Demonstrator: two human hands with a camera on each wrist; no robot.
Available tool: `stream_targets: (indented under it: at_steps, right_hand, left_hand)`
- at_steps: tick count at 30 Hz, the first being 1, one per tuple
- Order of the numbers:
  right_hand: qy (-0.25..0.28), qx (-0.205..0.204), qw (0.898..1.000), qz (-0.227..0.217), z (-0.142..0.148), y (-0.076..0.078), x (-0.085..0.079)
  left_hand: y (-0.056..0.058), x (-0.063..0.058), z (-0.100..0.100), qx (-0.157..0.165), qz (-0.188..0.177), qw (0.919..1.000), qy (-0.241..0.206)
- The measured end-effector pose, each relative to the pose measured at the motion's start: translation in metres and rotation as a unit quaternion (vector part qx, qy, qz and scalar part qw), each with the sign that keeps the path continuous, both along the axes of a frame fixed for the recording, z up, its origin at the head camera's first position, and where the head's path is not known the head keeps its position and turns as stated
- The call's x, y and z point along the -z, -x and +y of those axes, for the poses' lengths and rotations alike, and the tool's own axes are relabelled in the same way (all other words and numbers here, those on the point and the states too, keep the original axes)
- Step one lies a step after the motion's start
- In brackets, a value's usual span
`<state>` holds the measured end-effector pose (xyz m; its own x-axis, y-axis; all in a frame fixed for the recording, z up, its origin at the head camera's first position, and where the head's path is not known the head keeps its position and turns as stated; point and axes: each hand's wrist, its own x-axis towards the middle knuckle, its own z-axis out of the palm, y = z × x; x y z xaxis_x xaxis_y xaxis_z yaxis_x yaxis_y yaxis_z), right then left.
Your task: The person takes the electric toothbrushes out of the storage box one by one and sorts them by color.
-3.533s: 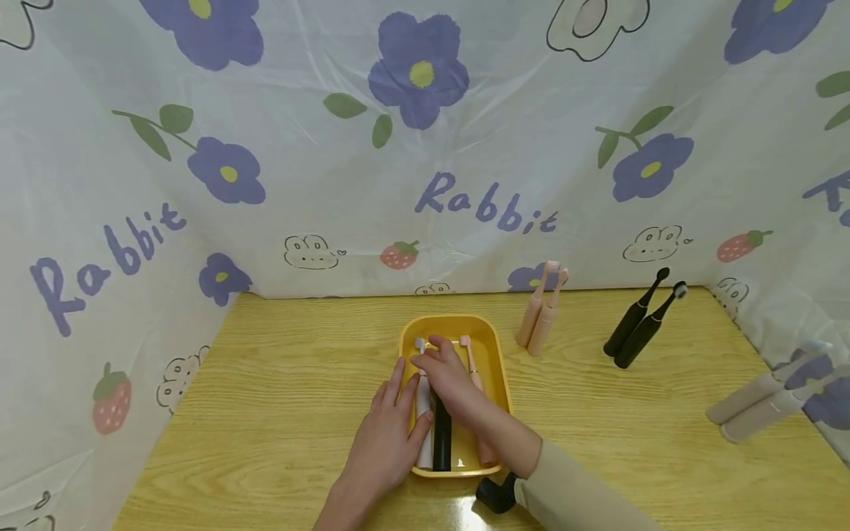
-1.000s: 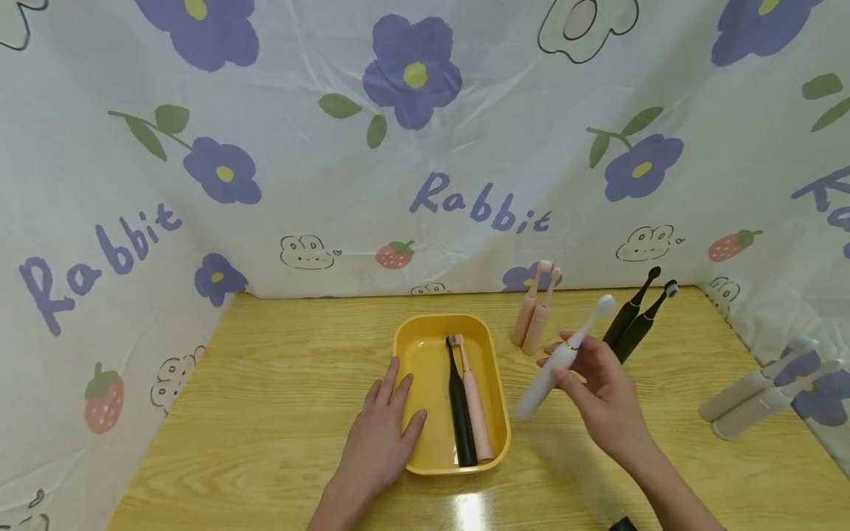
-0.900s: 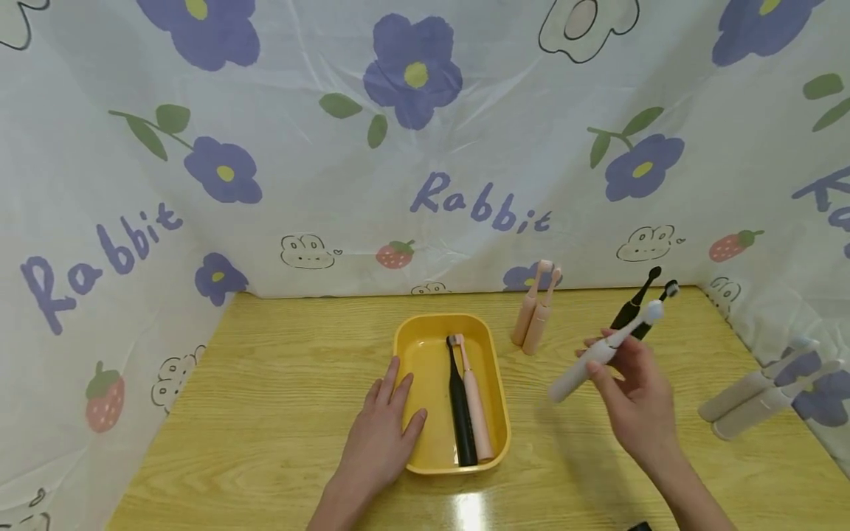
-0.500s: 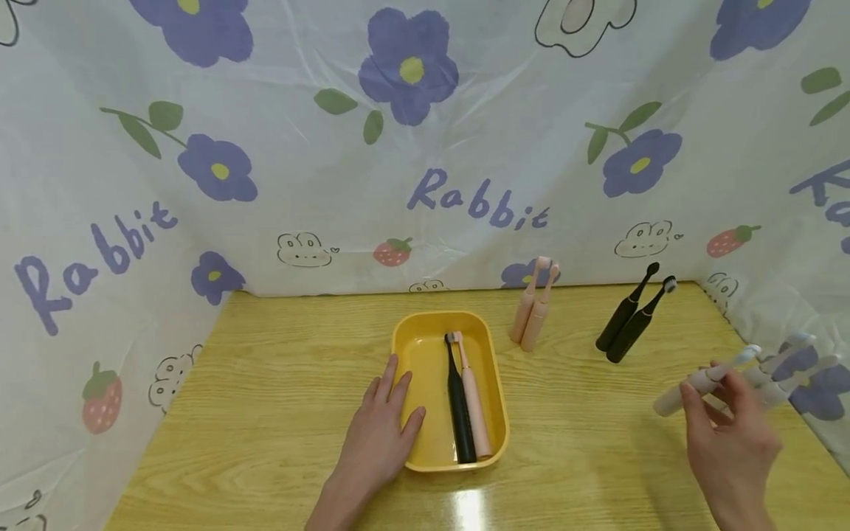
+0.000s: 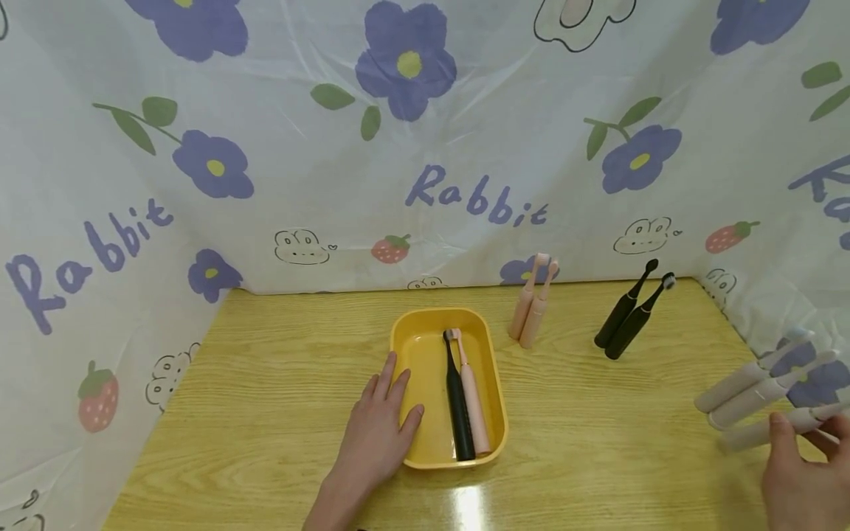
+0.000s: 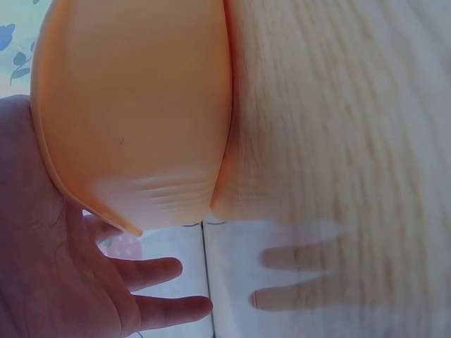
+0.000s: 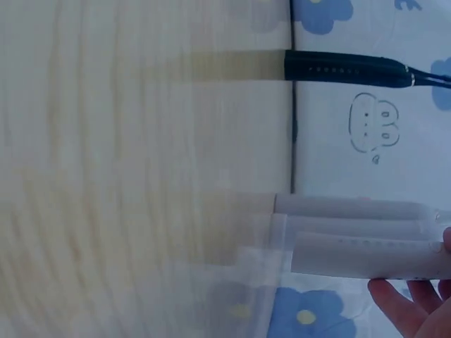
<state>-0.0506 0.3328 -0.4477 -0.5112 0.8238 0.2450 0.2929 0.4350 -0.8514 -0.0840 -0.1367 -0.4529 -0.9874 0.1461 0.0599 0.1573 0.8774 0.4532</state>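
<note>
At the right edge of the head view my right hand [image 5: 806, 472] pinches a white electric toothbrush [image 5: 757, 433] near its neck; the brush head is out of frame. Close beside it stand two white electric toothbrushes [image 5: 749, 403]. In the right wrist view the held toothbrush [image 7: 366, 257] is upright near that pair; I cannot tell whether its base touches the table. My left hand [image 5: 375, 435] rests on the left rim of a yellow tray [image 5: 425, 398], fingers spread. Inside the tray lie a black electric toothbrush [image 5: 458, 405] and a pink one [image 5: 474, 409], side by side.
Two pink electric toothbrushes [image 5: 533, 317] stand upright behind the tray to the right. Farther right stand two black ones [image 5: 627, 324]. A patterned cloth [image 5: 299, 162] walls the wooden table [image 5: 265, 398] at the back and sides.
The white toothbrush has left the tray in my right hand and moved right to the standing white pair. The black toothbrush in the tray now lies against the pink one. My left hand stays put.
</note>
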Motion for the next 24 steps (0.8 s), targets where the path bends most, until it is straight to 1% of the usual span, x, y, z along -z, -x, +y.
stream_targets:
  at_steps: [4,6,13,15,18,22,24]
  right_hand:
    - [0.008,-0.001,0.999,-0.036,0.007,0.004,0.003]
    - [0.0,-0.004,0.999,-0.045,0.01,0.007,0.005]
    - [-0.047,-0.03,0.998,-0.004,0.014,0.013,0.01]
    - [-0.055,-0.036,0.998,0.001,0.014,0.014,0.01]
    - [-0.059,-0.04,0.997,-0.002,0.016,0.015,0.01]
    - [-0.052,-0.046,0.997,-0.035,0.017,0.016,0.01]
    - [-0.051,-0.051,0.997,-0.041,0.017,0.017,0.01]
  left_hand:
    - [-0.001,0.0,0.0,-0.002,0.0,1.0,-0.001]
    - [-0.001,0.0,0.0,-0.004,0.002,1.0,-0.004]
    - [-0.001,0.001,0.001,-0.008,0.006,0.9999,-0.012]
    - [-0.001,0.002,0.001,-0.008,0.005,0.9999,-0.011]
    - [0.0,0.002,0.001,-0.008,0.005,0.9999,-0.011]
    - [-0.001,0.001,0.001,-0.006,0.005,0.9999,-0.013]
    - [-0.001,0.001,0.001,-0.006,0.003,0.9999,-0.014]
